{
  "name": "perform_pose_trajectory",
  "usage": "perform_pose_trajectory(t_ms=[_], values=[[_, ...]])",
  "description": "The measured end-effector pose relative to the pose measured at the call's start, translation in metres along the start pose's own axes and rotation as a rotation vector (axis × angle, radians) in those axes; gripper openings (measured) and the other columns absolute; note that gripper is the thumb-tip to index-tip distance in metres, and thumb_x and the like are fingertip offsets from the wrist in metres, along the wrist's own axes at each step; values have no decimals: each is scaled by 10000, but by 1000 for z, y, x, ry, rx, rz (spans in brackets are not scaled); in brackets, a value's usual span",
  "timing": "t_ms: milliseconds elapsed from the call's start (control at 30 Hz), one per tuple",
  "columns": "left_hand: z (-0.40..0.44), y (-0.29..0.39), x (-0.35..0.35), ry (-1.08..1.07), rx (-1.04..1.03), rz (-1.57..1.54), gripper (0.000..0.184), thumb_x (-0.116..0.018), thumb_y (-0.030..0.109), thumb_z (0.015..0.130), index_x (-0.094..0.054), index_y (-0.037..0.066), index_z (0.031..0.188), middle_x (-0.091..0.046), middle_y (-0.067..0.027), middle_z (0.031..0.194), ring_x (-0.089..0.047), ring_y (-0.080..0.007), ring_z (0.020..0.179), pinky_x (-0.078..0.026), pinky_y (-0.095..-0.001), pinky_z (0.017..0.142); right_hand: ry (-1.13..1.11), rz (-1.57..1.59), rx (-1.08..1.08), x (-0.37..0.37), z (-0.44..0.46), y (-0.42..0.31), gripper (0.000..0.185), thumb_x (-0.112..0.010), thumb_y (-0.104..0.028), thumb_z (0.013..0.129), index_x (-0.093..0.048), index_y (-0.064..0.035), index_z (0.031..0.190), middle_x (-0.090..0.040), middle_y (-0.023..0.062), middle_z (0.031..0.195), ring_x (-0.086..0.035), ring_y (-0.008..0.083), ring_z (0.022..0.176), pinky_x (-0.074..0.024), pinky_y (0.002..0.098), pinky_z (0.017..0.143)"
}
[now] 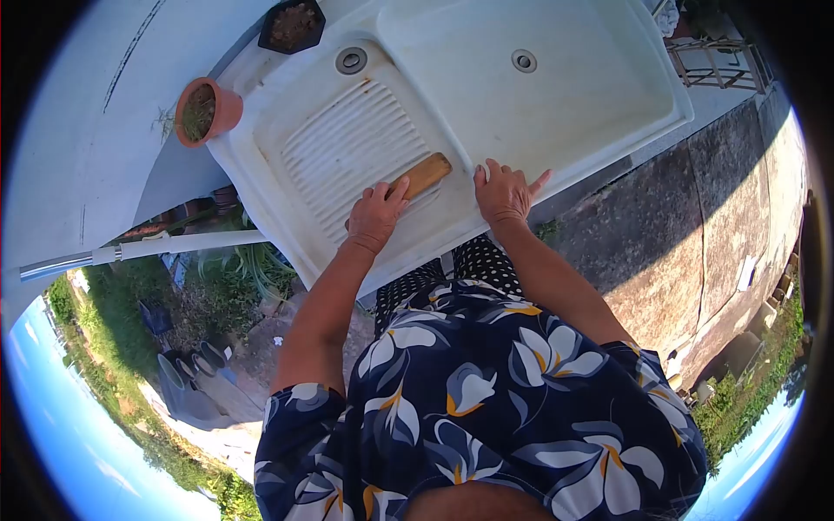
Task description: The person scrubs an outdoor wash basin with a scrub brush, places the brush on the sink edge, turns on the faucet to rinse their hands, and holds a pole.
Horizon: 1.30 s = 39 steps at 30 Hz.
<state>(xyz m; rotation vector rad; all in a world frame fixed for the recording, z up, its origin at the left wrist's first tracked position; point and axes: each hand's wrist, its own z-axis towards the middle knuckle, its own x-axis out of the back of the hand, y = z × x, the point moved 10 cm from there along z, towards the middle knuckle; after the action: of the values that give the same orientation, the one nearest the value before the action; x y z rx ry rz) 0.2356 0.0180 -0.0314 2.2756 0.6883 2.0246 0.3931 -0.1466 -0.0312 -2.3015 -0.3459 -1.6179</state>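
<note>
My left hand (377, 215) is closed over a long brown wooden block (424, 176), its bristles or underside, if any, out of sight. The block lies slantwise on the ribbed washboard (356, 139) of a white laundry sink, near its lower edge. One end sticks out past my fingers toward the middle of the sink. My right hand (504, 193) rests on the front of the sink by the divider, fingers spread and one digit pointing out to the right. A small whitish spot shows at its fingertips, too small to make out.
The sink's wide smooth basin (556, 113) with a drain (524, 60) is at right. A second drain (351, 60) sits above the washboard. A terracotta pot (208, 111) and a black pot (293, 26) stand by the left rim. A white pipe (191, 244) runs at left.
</note>
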Motion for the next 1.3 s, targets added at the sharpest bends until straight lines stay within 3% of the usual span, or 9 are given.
perform_pose_trajectory(t_ms=[133, 200, 433, 733, 867, 967, 1067, 1133, 1300], values=[[19, 14, -2, 34, -46, 10, 459, -626, 313, 799, -500, 304, 1240, -487, -47, 916, -543, -230, 794, -509, -364, 654, -7, -3, -15, -2, -3, 1, 303, -432, -378, 892, -631, -204, 1039, -650, -8, 904, -575, 189, 941, 42, 647, 1030], [10, 6, 1, 32, -45, -26, 460, -625, 317, 801, -498, 306, 1243, -488, -46, 910, -544, -228, 784, -509, -363, 651, 70, 50, 24, 4, -2, 0, 317, -436, -369, 886, -648, -144, 951, -645, 15, 831, -580, 204, 892, 27, 641, 1039], [-84, -78, 13, 11, 113, 44, 506, -654, 302, 778, -495, 347, 1257, -484, -43, 879, -548, -227, 779, -515, -370, 631, 78, 28, -8, 8, -3, -1, 317, -432, -360, 886, -657, -138, 874, -642, 9, 802, -580, 194, 872, 16, 625, 1053], [19, -2, -6, 51, 43, -25, 461, -628, 322, 803, -493, 326, 1244, -485, -44, 876, -552, -230, 794, -512, -373, 627, 75, 32, -49, 12, -2, 1, 326, -416, -352, 887, -661, -137, 871, -649, 3, 818, -580, 190, 880, 1, 584, 1076], [-25, -56, 11, 21, 149, -38, 457, -617, 327, 814, -489, 314, 1252, -474, -49, 856, -540, -228, 768, -503, -369, 607, 72, 79, -48, 11, -4, 2, 330, -420, -352, 884, -664, -132, 859, -650, 13, 821, -581, 194, 879, -3, 582, 1077], [-67, -90, 13, 6, 114, 0, 464, -628, 314, 807, -498, 308, 1252, -469, -46, 849, -537, -228, 759, -499, -372, 600, 64, 83, -67, 11, -4, 4, 330, -423, -351, 881, -663, -126, 852, -649, 17, 815, -580, 196, 873, -4, 578, 1079], [-58, -82, 18, -24, 22, 124, 472, -637, 311, 798, -505, 305, 1251, -465, -40, 840, -538, -227, 748, -504, -365, 584, 61, 91, -66, 10, -5, 3, 330, -427, -349, 878, -663, -121, 851, -647, 21, 812, -579, 199, 868, -5, 576, 1080], [-22, -52, 11, 70, -134, 118, 488, -639, 322, 792, -494, 314, 1258, -460, -41, 832, -540, -223, 733, -508, -357, 562, 66, 94, -72, 9, -4, 6, 328, -429, -347, 876, -662, -118, 851, -647, 23, 811, -579, 200, 866, -6, 574, 1080], [37, -2, -4, 94, -151, 55, 524, -651, 318, 781, -474, 319, 1275, -455, -43, 821, -543, -219, 726, -510, -353, 550, 106, 108, -61, 9, -4, 6, 317, -444, -344, 862, -662, -114, 850, -647, 34, 817, -578, 201, 876, -6, 574, 1080]])
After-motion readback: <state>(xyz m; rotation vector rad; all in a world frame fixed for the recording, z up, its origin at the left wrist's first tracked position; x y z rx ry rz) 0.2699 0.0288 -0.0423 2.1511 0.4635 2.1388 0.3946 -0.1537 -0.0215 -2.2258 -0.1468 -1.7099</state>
